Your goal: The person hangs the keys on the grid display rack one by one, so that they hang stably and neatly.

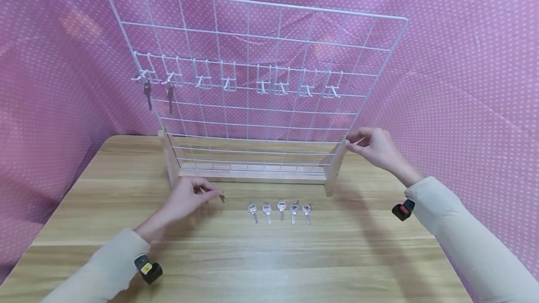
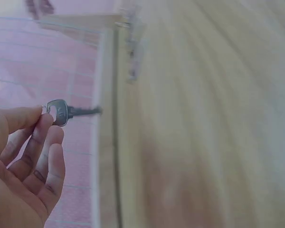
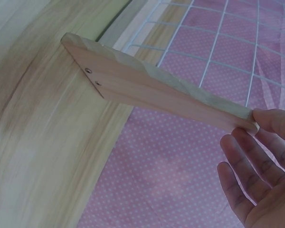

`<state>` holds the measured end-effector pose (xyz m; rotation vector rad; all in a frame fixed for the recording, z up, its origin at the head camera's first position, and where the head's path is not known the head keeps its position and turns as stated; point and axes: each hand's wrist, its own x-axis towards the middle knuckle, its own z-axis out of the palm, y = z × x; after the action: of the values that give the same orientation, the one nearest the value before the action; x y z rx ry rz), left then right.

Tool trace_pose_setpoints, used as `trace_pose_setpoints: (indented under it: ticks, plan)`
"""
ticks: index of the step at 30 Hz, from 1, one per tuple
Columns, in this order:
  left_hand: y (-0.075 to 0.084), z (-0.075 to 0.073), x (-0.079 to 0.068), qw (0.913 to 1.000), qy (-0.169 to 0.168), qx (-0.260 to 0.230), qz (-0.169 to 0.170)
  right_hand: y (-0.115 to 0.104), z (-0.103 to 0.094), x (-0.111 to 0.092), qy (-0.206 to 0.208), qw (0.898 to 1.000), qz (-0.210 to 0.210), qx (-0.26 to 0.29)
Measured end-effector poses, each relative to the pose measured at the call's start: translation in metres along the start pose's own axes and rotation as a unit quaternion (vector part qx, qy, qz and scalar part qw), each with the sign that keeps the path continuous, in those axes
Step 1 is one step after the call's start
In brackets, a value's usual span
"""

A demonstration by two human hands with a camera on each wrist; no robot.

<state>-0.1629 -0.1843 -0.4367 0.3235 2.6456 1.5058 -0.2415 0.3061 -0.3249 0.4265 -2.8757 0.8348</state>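
My left hand (image 1: 189, 196) pinches a key (image 2: 60, 113) by the ring at its head, between thumb and forefinger, above the table in front of the rack. The key's blade points away from the fingertips. My right hand (image 1: 376, 146) grips the top end of the rack's right wooden side piece (image 3: 147, 83) between thumb and fingers. A white wire grid rack (image 1: 248, 106) leans back on its wooden base. Two keys hang on its leftmost hooks, one key (image 1: 147, 93) at the far left and another key (image 1: 170, 97) beside it.
Several keys (image 1: 281, 207) lie in a row on the wooden table (image 1: 261, 265), in front of the base. More white hooks (image 1: 263, 86) without keys line the grid to the right. A pink dotted cloth (image 1: 471, 83) hangs behind and around the table.
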Motion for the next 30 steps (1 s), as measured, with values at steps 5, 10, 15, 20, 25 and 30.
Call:
trace_pose_setpoints:
  ticks: [5, 10, 15, 20, 25, 30]
  plan:
    - [0.025, -0.015, 0.003, 0.9987, 0.021, -0.046, 0.004, 0.001, 0.000, 0.000, 0.001, 1.000, -0.001, 0.000]
    - [0.053, -0.035, 0.004, 0.9979, 0.040, -0.051, 0.005, 0.001, 0.001, 0.001, 0.006, 1.000, -0.005, -0.005]
    - [0.081, -0.056, 0.005, 0.9973, 0.058, -0.037, 0.027, 0.002, 0.001, 0.001, 0.005, 1.000, -0.004, 0.000]
    - [0.109, -0.076, 0.005, 0.9935, 0.095, -0.020, 0.059, 0.002, 0.001, 0.000, 0.004, 1.000, -0.003, 0.003]
    - [0.136, -0.094, 0.005, 0.9906, 0.118, 0.000, 0.068, 0.002, 0.001, 0.001, 0.004, 1.000, -0.002, 0.003]
    - [0.161, -0.111, 0.003, 0.9874, 0.142, 0.042, 0.055, 0.002, 0.002, 0.001, 0.004, 1.000, -0.004, 0.007]
